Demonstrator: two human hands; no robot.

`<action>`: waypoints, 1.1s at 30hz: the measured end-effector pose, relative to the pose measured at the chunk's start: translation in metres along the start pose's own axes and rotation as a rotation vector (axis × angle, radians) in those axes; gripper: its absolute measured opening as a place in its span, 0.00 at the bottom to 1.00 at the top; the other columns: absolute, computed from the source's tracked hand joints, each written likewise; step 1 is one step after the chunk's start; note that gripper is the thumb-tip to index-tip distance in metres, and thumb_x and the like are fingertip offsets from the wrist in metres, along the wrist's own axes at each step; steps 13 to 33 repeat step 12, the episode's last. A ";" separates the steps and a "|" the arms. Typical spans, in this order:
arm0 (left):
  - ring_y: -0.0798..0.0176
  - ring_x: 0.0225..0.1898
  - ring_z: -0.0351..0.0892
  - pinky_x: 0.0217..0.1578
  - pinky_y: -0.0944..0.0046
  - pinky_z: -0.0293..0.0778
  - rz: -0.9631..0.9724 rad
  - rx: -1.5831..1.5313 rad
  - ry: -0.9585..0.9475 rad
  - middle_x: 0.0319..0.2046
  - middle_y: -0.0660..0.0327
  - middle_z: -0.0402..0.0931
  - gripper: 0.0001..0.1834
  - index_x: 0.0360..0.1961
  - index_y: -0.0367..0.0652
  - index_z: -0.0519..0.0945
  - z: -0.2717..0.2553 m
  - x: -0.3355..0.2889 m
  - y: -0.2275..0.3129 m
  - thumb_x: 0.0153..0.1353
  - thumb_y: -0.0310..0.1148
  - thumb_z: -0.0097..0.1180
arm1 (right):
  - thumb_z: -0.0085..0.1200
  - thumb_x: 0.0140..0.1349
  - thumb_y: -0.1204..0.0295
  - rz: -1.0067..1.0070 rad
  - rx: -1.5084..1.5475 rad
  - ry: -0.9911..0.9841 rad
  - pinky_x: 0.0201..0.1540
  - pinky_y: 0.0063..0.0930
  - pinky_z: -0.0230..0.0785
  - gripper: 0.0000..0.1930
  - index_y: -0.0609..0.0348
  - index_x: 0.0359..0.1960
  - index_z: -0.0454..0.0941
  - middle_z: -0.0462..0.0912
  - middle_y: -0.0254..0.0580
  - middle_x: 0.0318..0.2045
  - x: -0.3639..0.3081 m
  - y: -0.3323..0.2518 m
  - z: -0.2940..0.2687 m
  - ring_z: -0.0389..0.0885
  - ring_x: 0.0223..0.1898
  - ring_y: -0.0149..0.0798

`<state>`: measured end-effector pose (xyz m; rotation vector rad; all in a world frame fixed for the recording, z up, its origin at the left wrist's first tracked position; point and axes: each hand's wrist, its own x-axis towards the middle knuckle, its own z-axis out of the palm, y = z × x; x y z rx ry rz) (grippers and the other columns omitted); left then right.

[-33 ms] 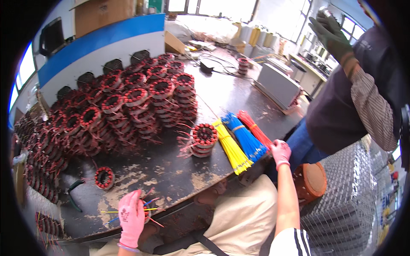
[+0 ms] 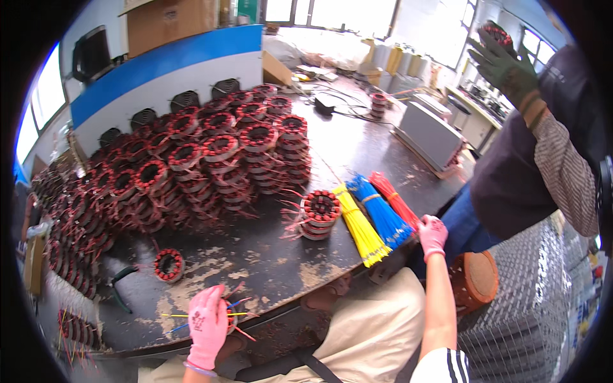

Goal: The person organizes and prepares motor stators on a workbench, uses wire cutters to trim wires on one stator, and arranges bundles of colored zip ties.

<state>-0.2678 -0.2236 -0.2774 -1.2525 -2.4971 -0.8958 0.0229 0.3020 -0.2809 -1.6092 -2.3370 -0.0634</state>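
Observation:
My left hand (image 2: 209, 324), in a pink glove, is closed around a small wound stator (image 2: 231, 314) at the table's near edge. Yellow, blue and reddish wires stick out on both sides of it; the hand hides much of the stator. My right hand (image 2: 433, 235), also pink-gloved, pinches at the near end of a bundle of red wires (image 2: 394, 196); its fingertips are partly hidden. Beside that bundle lie a blue wire bundle (image 2: 381, 207) and a yellow one (image 2: 362, 226). A short stack of stators (image 2: 320, 217) stands left of the yellow wires.
Many stacked stators (image 2: 220, 147) fill the table's left and back. One single stator (image 2: 168, 265) lies near dark-handled pliers (image 2: 120, 290). At right, a co-worker's gloved hand (image 2: 511, 76) holds up a stator. A grey box (image 2: 429, 136) and an orange-brown stool (image 2: 476, 277) stand nearby.
The whole view has shifted slightly, so the scene sits further right. The co-worker's raised stator has turned to show its red windings. Both my hands keep nearly the same places on the wires and stator.

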 end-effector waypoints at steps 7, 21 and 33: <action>0.46 0.52 0.78 0.57 0.49 0.71 0.034 -0.066 0.000 0.48 0.53 0.80 0.15 0.52 0.41 0.80 0.002 0.003 0.003 0.63 0.26 0.55 | 0.60 0.62 0.61 -0.048 -0.102 0.100 0.48 0.43 0.76 0.10 0.48 0.41 0.85 0.86 0.40 0.41 -0.004 0.009 0.004 0.85 0.45 0.47; 0.46 0.53 0.77 0.57 0.49 0.71 0.011 -0.065 -0.020 0.49 0.53 0.80 0.16 0.53 0.42 0.80 0.004 0.002 0.005 0.63 0.26 0.56 | 0.64 0.59 0.60 0.014 -0.142 0.068 0.49 0.43 0.75 0.12 0.47 0.42 0.86 0.85 0.39 0.48 -0.005 -0.001 -0.019 0.83 0.52 0.45; 0.46 0.53 0.77 0.57 0.49 0.71 0.011 -0.065 -0.020 0.49 0.53 0.80 0.16 0.53 0.42 0.80 0.004 0.002 0.005 0.63 0.26 0.56 | 0.64 0.59 0.60 0.014 -0.142 0.068 0.49 0.43 0.75 0.12 0.47 0.42 0.86 0.85 0.39 0.48 -0.005 -0.001 -0.019 0.83 0.52 0.45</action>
